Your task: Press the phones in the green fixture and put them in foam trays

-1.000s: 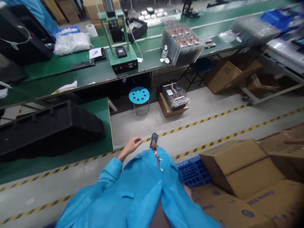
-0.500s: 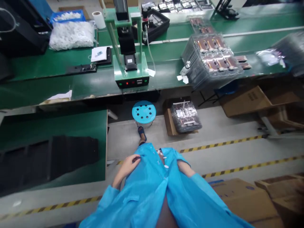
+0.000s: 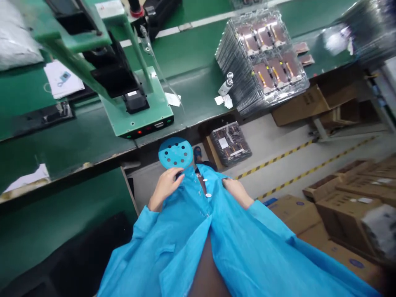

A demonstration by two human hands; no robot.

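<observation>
The blue work coat (image 3: 192, 222) I wear hangs open down the front. My left hand (image 3: 167, 185) is closed on its left front near the lower edge, fingers curled and thumb alongside. On the other side my right hand (image 3: 237, 192) grips the right edge of the coat; its fingertips are hidden in the cloth. Just beyond my left hand stands a round blue stool (image 3: 175, 152) with several holes in its seat. A foot in a dark sandal (image 3: 198, 154) shows to the right of the stool.
On the green workbench (image 3: 198, 97) ahead stands a green press machine (image 3: 139, 111) with a lit red light. Stacked clear trays of parts (image 3: 266, 62) stand at the right. A wrapped tray stack (image 3: 230, 144) sits on the floor below. Cardboard boxes (image 3: 297, 214) lie right.
My view has moved nearer to the bench and tilted, and the stool is now close before the coat. Both hands stay at the coat. The sandalled foot now shows right of the stool.
</observation>
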